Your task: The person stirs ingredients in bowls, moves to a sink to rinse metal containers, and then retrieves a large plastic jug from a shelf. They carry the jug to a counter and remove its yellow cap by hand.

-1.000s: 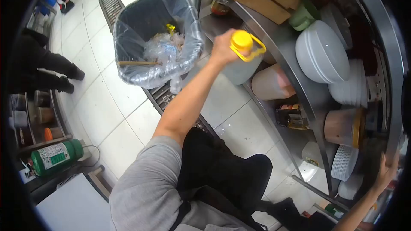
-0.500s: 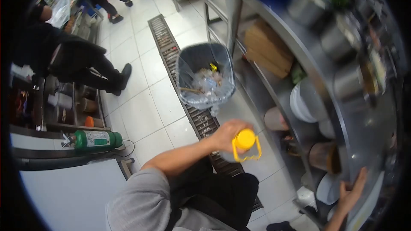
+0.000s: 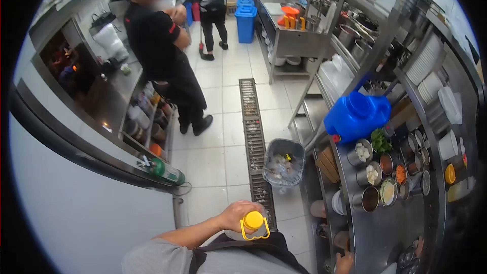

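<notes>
One bottle (image 3: 253, 220) fills the left hand (image 3: 237, 215) in the head view, low in the frame and close to the person's chest, above the white tiled floor and just beside the near end of the floor drain grate (image 3: 252, 122). It has a round yellow cap and a yellow loop handle hanging under the neck; the pale, translucent body is mostly hidden behind the fingers, which are clenched around the neck. The right hand (image 3: 345, 263) sits at the edge of the steel counter (image 3: 385, 233) at the bottom of the frame (too little of it shows to tell whether it grips or only rests there). Beyond the bottle stands a bin (image 3: 297, 148) lined with clear plastic, and a blue jug (image 3: 357, 116) lies on the counter near round steel pots (image 3: 370, 175).
</notes>
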Tool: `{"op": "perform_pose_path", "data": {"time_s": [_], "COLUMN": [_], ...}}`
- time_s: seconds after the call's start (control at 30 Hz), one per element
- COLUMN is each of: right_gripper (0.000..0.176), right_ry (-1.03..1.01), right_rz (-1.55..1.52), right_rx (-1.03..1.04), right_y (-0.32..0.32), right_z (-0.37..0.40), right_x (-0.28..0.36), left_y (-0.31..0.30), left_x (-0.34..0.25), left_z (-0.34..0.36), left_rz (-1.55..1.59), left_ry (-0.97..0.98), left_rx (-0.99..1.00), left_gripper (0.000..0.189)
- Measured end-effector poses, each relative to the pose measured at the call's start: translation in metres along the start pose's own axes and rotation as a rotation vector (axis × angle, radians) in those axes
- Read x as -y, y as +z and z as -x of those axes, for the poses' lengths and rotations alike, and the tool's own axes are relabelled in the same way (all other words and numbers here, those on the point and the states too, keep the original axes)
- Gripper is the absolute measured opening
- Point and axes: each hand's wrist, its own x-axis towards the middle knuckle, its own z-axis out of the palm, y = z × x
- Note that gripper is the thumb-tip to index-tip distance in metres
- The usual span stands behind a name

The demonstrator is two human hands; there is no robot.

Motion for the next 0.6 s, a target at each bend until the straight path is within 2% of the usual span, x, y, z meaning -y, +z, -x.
{"op": "perform_pose_path", "data": {"time_s": [0.03,0.1,0.13,0.17,0.23,0.27,0.43,0.5,0.57,0.6], "right_gripper": [0.048,0.036,0.034,0.038,0.045,0.044,0.044,0.043,0.043,0.043], "right_ry": [-0.024,-0.012,-0.023,-0.094,-0.197,-0.205,-0.201,-0.221,-0.242,-0.276], "right_rz": [-0.068,-0.2,-0.144,-0.04,0.054,0.075,0.123,0.119,0.094,0.088], "right_rx": [-0.03,0.075,0.118,0.241,0.535,0.584,0.655,0.651,0.612,0.57], "right_y": [0.014,0.043,0.051,0.055,0.092,0.101,0.147,0.161,0.17,0.171], "right_z": [0.007,0.017,0.025,0.03,0.021,0.017,-0.039,-0.077,-0.115,-0.136], "right_x": [0.014,0.045,0.068,0.089,0.093,0.102,0.161,0.2,0.249,0.271], "left_y": [-0.018,-0.045,-0.06,-0.074,-0.1,-0.109,-0.161,-0.174,-0.2,-0.214], "left_x": [-0.006,-0.01,-0.012,-0.011,-0.004,0.007,0.054,0.073,0.088,0.087], "left_z": [0.005,0.01,0.008,0.006,-0.002,-0.009,-0.055,-0.076,-0.105,-0.118], "left_rz": [-0.022,-0.137,-0.181,-0.202,-0.228,-0.271,-0.221,-0.198,-0.176,-0.231], "left_ry": [0.0,-0.074,-0.071,-0.063,-0.225,-0.188,-0.168,-0.163,-0.075,-0.11], "left_rx": [0.0,-0.169,-0.229,-0.231,-0.25,-0.278,-0.39,-0.427,-0.556,-0.542], "left_gripper": [0.053,0.051,0.05,0.05,0.051,0.051,0.051,0.052,0.052,0.054]}}
